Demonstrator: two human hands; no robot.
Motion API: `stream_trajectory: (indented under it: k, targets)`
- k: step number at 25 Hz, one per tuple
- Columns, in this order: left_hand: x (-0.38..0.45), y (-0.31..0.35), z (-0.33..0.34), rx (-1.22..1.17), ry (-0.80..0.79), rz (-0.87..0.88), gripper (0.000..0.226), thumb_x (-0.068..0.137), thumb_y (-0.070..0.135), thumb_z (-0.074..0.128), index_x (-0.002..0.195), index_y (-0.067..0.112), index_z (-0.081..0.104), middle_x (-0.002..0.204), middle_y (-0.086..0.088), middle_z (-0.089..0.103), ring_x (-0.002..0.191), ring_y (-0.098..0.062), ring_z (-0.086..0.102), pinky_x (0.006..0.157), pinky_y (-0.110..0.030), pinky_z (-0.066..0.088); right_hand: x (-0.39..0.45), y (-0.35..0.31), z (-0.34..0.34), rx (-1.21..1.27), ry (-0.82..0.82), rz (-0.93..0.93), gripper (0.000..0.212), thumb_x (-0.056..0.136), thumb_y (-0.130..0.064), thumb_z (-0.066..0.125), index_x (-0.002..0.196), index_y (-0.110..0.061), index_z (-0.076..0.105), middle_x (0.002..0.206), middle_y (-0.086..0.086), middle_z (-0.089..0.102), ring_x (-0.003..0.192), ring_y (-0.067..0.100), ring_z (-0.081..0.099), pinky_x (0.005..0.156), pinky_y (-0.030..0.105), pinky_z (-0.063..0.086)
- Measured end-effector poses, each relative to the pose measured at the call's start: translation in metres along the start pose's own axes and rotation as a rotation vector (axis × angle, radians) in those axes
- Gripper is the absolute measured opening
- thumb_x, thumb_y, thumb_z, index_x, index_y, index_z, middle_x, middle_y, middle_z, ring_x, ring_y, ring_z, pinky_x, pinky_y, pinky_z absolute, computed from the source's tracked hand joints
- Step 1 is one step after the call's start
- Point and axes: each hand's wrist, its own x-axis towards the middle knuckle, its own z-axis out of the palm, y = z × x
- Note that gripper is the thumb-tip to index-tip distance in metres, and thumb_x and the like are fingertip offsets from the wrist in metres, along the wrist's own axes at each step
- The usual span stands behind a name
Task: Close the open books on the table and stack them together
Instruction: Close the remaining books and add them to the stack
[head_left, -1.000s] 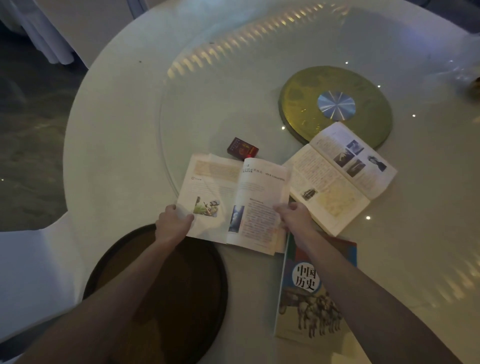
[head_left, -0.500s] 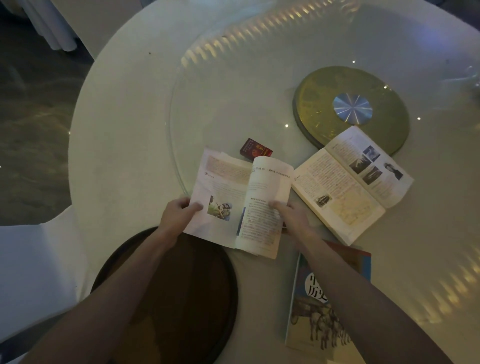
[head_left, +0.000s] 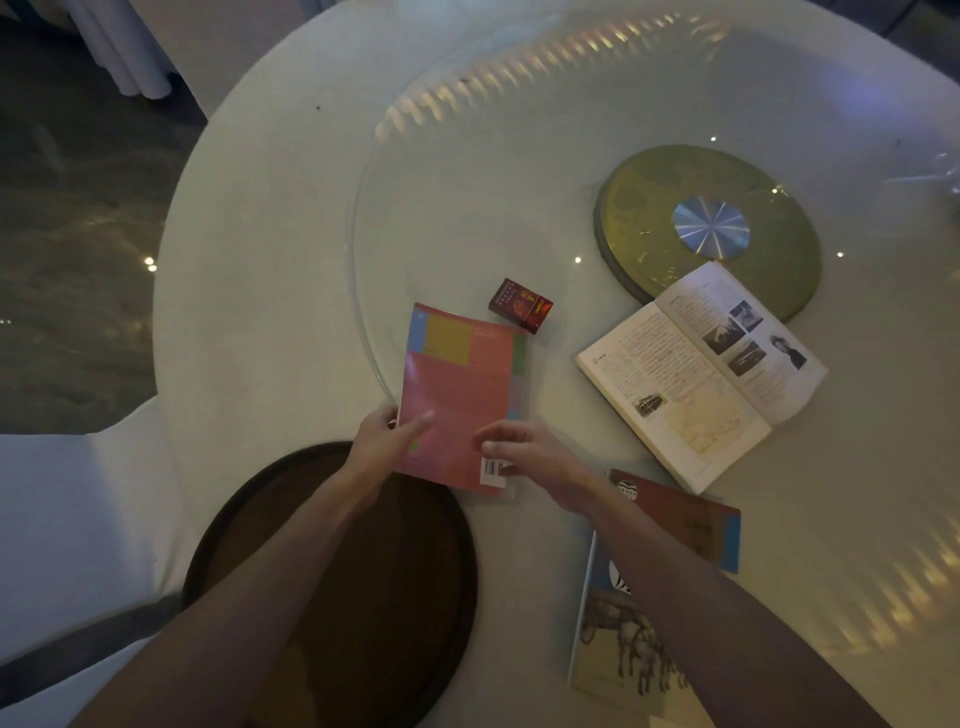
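Dark round tray (head_left: 332, 571) at 7 o'clock has nothing in it except the forearm passing over. The pink book (head_left: 462, 395) lies shut, back cover up, dead centre — left hand (head_left: 382, 441) pinches its near-left corner, thumb on top. Right hand (head_left: 524, 452) rests loose-fingered by the barcode. Open book (head_left: 696, 374) at 2 o'clock, glossy closed book (head_left: 670, 525) at 5, a small red box (head_left: 521, 312) at 12.

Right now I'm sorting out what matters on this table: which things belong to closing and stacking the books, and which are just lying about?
Part of the job:
- pink closed book, gripped by the left hand, right hand on its cover
- open book
- closed book with the horse picture

Just lying about:
- small red box
- dark round tray
- glass turntable
- gold disc
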Motion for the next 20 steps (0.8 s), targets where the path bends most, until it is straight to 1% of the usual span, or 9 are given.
stream_trajectory:
  k: [3, 6, 8, 10, 13, 15, 17, 19, 20]
  targets:
    - [-0.01, 0.005, 0.009, 0.021, 0.02, 0.067, 0.029, 0.089, 0.007, 0.071, 0.116, 0.013, 0.065, 0.102, -0.006, 0.074, 0.098, -0.028, 0.073, 0.07, -0.032, 0.061, -0.008, 0.011, 0.004, -0.019, -0.008, 0.015, 0.029, 0.1, -0.017, 0.062, 0.128, -0.014, 0.069, 0.127, 0.004, 0.068, 0.109, 0.018, 0.065, 0.089, 0.03, 0.052]
    - [-0.023, 0.025, 0.012, 0.001, -0.017, 0.158, 0.029, 0.087, 0.002, 0.073, 0.112, 0.015, 0.068, 0.097, -0.004, 0.077, 0.088, -0.021, 0.074, 0.061, -0.023, 0.059, -0.02, 0.011, -0.002, -0.034, 0.077, -0.033, 0.019, 0.098, -0.02, 0.067, 0.116, -0.022, 0.072, 0.109, -0.005, 0.072, 0.095, 0.008, 0.067, 0.078, 0.022, 0.052]
    - [-0.035, 0.045, 0.014, 0.008, -0.117, 0.263, 0.027, 0.086, 0.004, 0.074, 0.111, 0.014, 0.068, 0.097, -0.006, 0.079, 0.084, -0.021, 0.075, 0.065, -0.028, 0.061, -0.027, 0.01, -0.012, -0.058, 0.197, -0.079, 0.016, 0.099, -0.027, 0.066, 0.114, -0.024, 0.07, 0.11, -0.002, 0.074, 0.101, 0.015, 0.071, 0.082, 0.03, 0.057]
    - [-0.047, 0.064, 0.019, 0.221, -0.204, 0.419, 0.022, 0.085, 0.013, 0.073, 0.106, 0.02, 0.069, 0.092, -0.004, 0.077, 0.082, -0.019, 0.074, 0.07, -0.033, 0.06, -0.031, 0.008, -0.03, 0.165, 0.344, -0.091, 0.029, 0.101, -0.035, 0.061, 0.12, -0.015, 0.068, 0.118, 0.012, 0.074, 0.105, 0.026, 0.074, 0.086, 0.04, 0.061]
    - [-0.066, 0.086, 0.031, 0.634, -0.198, 0.594, 0.018, 0.078, 0.026, 0.064, 0.095, 0.031, 0.064, 0.084, 0.006, 0.073, 0.081, -0.019, 0.071, 0.075, -0.04, 0.058, -0.048, 0.008, -0.062, 0.789, 0.473, 0.0, 0.058, 0.104, -0.053, 0.044, 0.127, -0.001, 0.059, 0.121, 0.024, 0.068, 0.104, 0.038, 0.073, 0.079, 0.05, 0.063]
    - [-0.075, 0.092, 0.039, 0.692, -0.205, 0.628, 0.018, 0.078, 0.022, 0.065, 0.093, 0.03, 0.064, 0.085, 0.005, 0.073, 0.082, -0.021, 0.071, 0.078, -0.047, 0.057, -0.063, 0.02, -0.081, 1.079, 0.422, 0.017, 0.079, 0.099, -0.068, 0.04, 0.126, 0.005, 0.053, 0.125, 0.032, 0.063, 0.109, 0.048, 0.069, 0.085, 0.059, 0.06]
    - [-0.083, 0.092, 0.048, 0.73, -0.196, 0.722, 0.02, 0.083, 0.012, 0.069, 0.092, 0.03, 0.066, 0.087, 0.008, 0.074, 0.085, -0.02, 0.07, 0.08, -0.047, 0.056, -0.085, 0.035, -0.096, 1.246, 0.336, -0.036, 0.094, 0.089, -0.08, 0.043, 0.122, 0.007, 0.058, 0.126, 0.038, 0.064, 0.113, 0.054, 0.067, 0.096, 0.065, 0.054]
    - [-0.088, 0.093, 0.058, 0.744, -0.227, 0.868, 0.023, 0.081, 0.001, 0.072, 0.089, 0.022, 0.075, 0.094, 0.006, 0.077, 0.091, -0.021, 0.072, 0.082, -0.045, 0.056, -0.106, 0.047, -0.103, 1.284, 0.265, -0.087, 0.093, 0.085, -0.082, 0.046, 0.122, 0.0, 0.069, 0.127, 0.033, 0.069, 0.116, 0.05, 0.068, 0.105, 0.062, 0.048]
    - [-0.091, 0.093, 0.065, 0.753, -0.253, 0.962, 0.024, 0.076, -0.005, 0.072, 0.086, 0.015, 0.078, 0.095, 0.001, 0.078, 0.092, -0.023, 0.073, 0.082, -0.045, 0.057, -0.117, 0.053, -0.106, 1.287, 0.228, -0.106, 0.085, 0.088, -0.076, 0.051, 0.128, -0.003, 0.069, 0.13, 0.029, 0.069, 0.12, 0.046, 0.067, 0.11, 0.061, 0.044]
